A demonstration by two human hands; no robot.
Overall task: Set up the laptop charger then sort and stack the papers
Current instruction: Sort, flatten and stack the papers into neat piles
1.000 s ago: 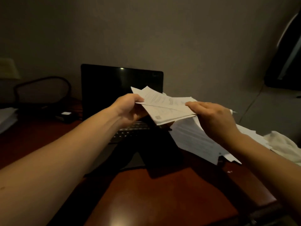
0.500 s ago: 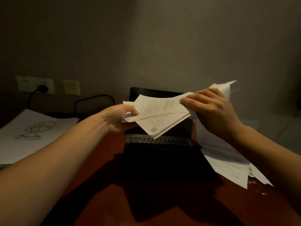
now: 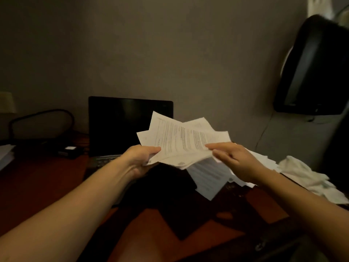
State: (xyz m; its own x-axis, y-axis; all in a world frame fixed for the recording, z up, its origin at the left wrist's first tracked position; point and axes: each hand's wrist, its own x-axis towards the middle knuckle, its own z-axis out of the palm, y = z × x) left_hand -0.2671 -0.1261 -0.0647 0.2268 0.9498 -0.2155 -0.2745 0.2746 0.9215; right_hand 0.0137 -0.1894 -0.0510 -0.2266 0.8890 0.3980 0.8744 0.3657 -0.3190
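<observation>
Laptop (image 3: 130, 127) stands open at the back of the desk (image 3: 37, 182), against the wall (image 3: 170, 53). Charger brick (image 3: 69, 150) lies just left of it, cable (image 3: 54, 110) looped behind. Left hand (image 3: 140, 159) and right hand (image 3: 238, 159) hold fanned sheets (image 3: 181, 140) before the laptop, one at each end. Loose papers (image 3: 207, 178) lie right of the laptop; crumpled cloth (image 3: 309, 178) lies beyond them, further right.

Reddish-brown wooden bench (image 3: 47, 186), dim light. Open laptop (image 3: 120, 125) sits mid-bench toward the wall, screen dark. Left of it is a small dark block (image 3: 69, 150) with a white label, possibly the charger brick, and a black cable (image 3: 43, 112) loops up behind it. Paper stack (image 3: 5, 156) at far left edge. Loose sheets (image 3: 209, 176) are spread right of the laptop, with a crumpled white cloth (image 3: 306, 176) just beside them.
</observation>
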